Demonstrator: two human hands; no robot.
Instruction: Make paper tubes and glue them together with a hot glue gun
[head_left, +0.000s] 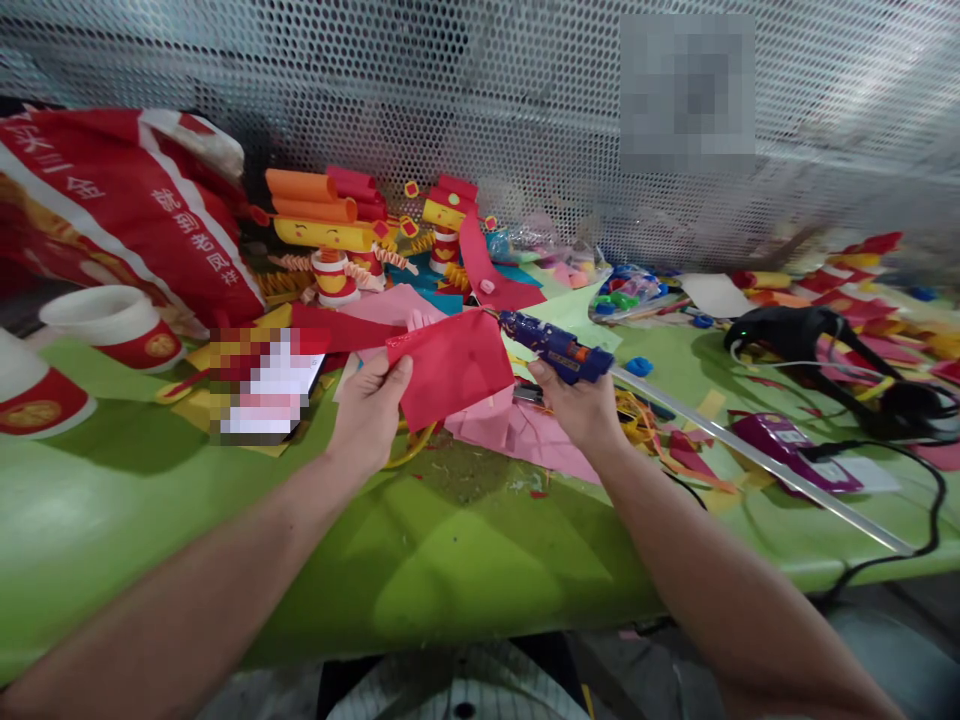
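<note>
Working over the middle of the green bench [450,570], and gripping firmly on both sides! Pinching the red paper [454,370] by its left end with the left hand [371,405], laying the thumb on the near face and curling the fingers around behind. Holding the sheet out in the middle of the scene, tilting it a little, overlapping a pink sheet [547,448] in this view. Wrapping the right hand [583,400] around the blue glue gun [556,345], just right of the paper, and aiming the nozzle leftward at the far right corner (touching or barely beside, impossible to tell from here). Trailing a clear glue stick [757,462] out of the back of the gun, long and straight, slanting toward the near right.

Glancing left now: passing two paper cups [142,345], then a phone [270,395] near the left hand, showing a pixelated screen. Going farther: finding a big red bag [202,215] at the far left and, right of it, paper figures [322,235] in front of a perforated metal panel [525,90].

Swinging right: spotting a blue lump [639,367] just beside the gun, a purple box [787,440] with a black cable [939,500] running to the right, and a black strapped device [780,340] farther back.
</note>
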